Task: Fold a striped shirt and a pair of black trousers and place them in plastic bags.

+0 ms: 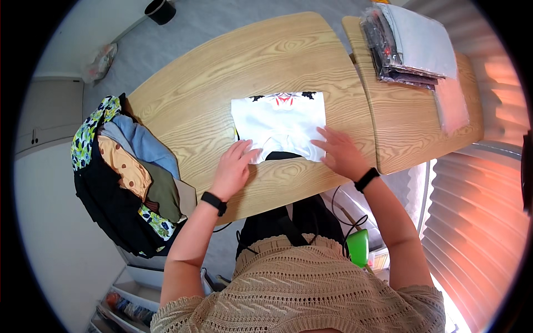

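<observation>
A folded white T-shirt (279, 120) lies flat on the wooden table (233, 62), its neckline towards me. Along its far edge shows a print in black, red and grey. Something black shows inside the neck opening, and a bit of yellow peeks out at the left edge. My left hand (233, 166) rests with spread fingers at the near left corner of the shirt. On the other side, the fingers of my right hand (343, 152) lie over the shirt's near right edge. Neither hand grips the fabric. Each wrist wears a black band.
A heap of clothes (112, 195) covers the table's left end. On an adjoining wooden table (412, 125), garments in clear plastic bags (424, 41) are stacked. A black bin (160, 11) stands on the floor beyond. Black cords (354, 224) hang below the near edge.
</observation>
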{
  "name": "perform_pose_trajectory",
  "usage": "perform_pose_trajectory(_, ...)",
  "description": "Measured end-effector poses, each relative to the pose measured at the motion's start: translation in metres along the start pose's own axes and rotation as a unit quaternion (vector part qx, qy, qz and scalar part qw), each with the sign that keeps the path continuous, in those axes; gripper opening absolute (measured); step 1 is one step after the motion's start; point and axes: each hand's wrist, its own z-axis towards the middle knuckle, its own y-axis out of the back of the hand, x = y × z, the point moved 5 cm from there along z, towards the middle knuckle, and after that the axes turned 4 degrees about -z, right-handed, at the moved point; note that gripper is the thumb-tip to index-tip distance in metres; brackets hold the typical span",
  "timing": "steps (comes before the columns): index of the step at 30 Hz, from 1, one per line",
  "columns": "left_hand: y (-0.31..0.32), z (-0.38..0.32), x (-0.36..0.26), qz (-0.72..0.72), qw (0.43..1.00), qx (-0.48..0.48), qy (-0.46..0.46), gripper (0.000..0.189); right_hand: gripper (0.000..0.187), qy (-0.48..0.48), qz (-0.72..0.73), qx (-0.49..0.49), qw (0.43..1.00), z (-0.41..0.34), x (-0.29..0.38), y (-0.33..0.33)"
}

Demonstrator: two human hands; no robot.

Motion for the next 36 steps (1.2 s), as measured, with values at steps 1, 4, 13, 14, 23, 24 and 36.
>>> perform_pose_trajectory(1,-0.007,0.002,0.000,0.044,0.999,0.006,-0.001,0.043,0.045,0.010,-0.032,0.039,0.999,0.004,0.003,-0.010)
perform_pose_trajectory(4,-0.022,0.000,0.013,0.035,0.999,0.022,0.013,0.033,0.045,-0.017,-0.044,0.043,0.998,0.011,0.002,-0.033)
perform_pose_trajectory(13,-0.003,0.001,0.004,-0.029,0.999,0.016,-0.034,0.028,0.035,-0.195,0.092,-0.225,0.950,0.035,-0.044,-0.042)
perform_pose_trajectory(14,0.000,0.001,0.006,-0.057,0.998,-0.017,-0.019,0.029,0.035,-0.271,0.136,-0.227,0.926,0.040,-0.057,-0.044)
perform_pose_trajectory(23,0.000,0.037,0.078,-0.116,0.974,-0.156,0.117,0.038,0.015,-0.319,0.325,-0.185,0.871,0.077,-0.087,-0.037)
perform_pose_trajectory(24,-0.002,0.042,0.079,-0.110,0.976,-0.138,0.129,0.039,0.015,-0.336,0.270,-0.228,0.873,0.074,-0.086,-0.030)
perform_pose_trajectory(36,-0.048,0.023,0.041,0.130,0.984,0.101,0.065,0.065,0.052,-0.085,-0.065,-0.003,0.994,0.029,-0.015,-0.031)
